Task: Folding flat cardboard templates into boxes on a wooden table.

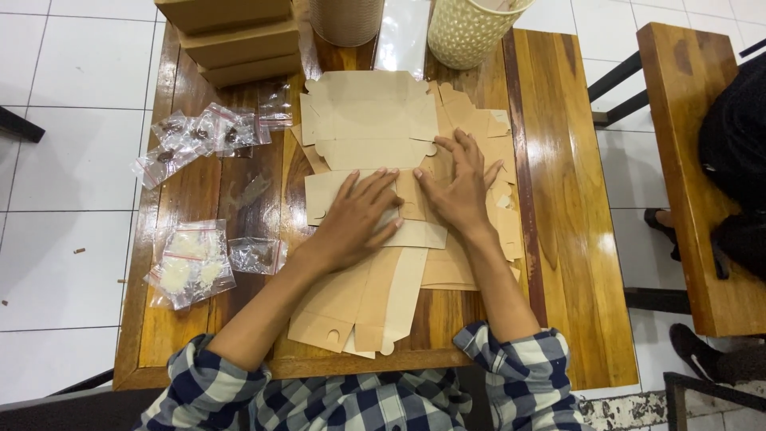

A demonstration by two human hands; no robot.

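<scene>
At the middle of the wooden surface [558,239], left hand [355,219] and right hand [460,187] press flat, fingers spread, on the top unfolded kraft box blank [367,120], seemingly creasing its flap; lifting its walls likely comes next.

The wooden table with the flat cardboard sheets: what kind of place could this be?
Probably a small food shop or café's packing spot. Both hands, left and right, press flat unfolded cardboard boxes on a wooden table; small clear bags lie beside, and the floor is white tile.
</scene>
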